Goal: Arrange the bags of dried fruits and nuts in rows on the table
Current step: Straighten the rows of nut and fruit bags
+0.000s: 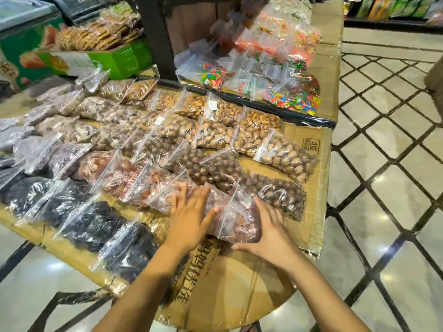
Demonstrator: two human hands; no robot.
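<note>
Since both hands lie flat, there's no real grip here. The left hand [189, 212] is spread wide on top of the bag of reddish dried fruit [233, 219], and the right hand [266, 226] is open too, straight fingers cupping the bag's lower right corner. The bag sits lower centre on the cardboard-covered table [227, 283], overlapping the next bag [158, 195] at the right end of its row. Looks like the nudge-into-line step to me. Next up is probably a small slide to square it with the row, then hands off. Its long axis runs left to right, dipping right, and the zip end points left.
</note>
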